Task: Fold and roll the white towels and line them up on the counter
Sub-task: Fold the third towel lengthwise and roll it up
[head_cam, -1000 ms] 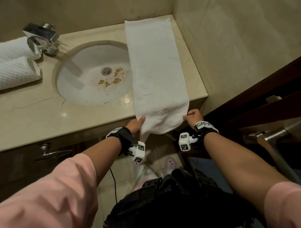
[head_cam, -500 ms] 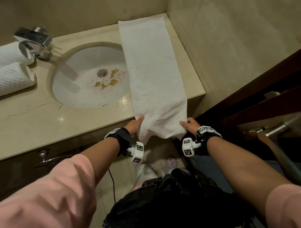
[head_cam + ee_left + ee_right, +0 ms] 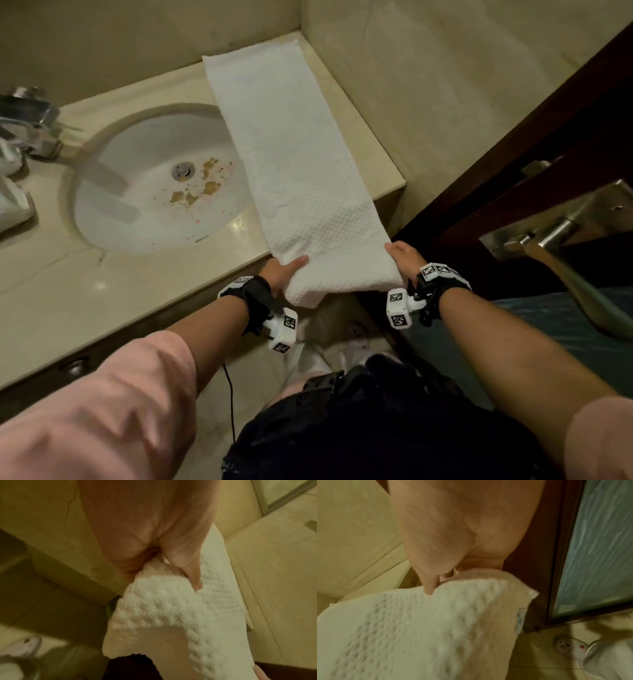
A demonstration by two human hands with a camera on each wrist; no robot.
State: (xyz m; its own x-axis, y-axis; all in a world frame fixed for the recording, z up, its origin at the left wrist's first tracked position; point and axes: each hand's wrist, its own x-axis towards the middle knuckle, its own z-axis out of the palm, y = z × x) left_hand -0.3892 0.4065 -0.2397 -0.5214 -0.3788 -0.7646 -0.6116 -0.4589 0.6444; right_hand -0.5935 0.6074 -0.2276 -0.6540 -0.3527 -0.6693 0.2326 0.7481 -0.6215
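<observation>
Two hands on one towel right now, so here's where I'm at. From the head cam: the white towel is folded into a long strip lying on the counter just beside the sink, on its wall side, with the near end hanging off the counter's front edge. My left hand pinches the near corner closest to the sink, thumb on top, and my right hand grips the corner farthest from it. A couple of already rolled towels peek in on the opposite side of the sink, by the faucet, mostly cut off so I can't say much about them. Left wrist cam: thumb pressed down on the waffle weave, fingers curled under, cloth bunched in between and drooping below the counter edge. Right wrist cam: same deal, thumb on top, fingers tucked under the corner, though they're mostly hidden by the cloth; a dark wooden door frame sits right behind. My read is the folding is done and I'm at the start of the roll. Next I'd need to turn this end over tight and even with both hands, rolling away from me and keeping the edges square so it doesn't cone.
</observation>
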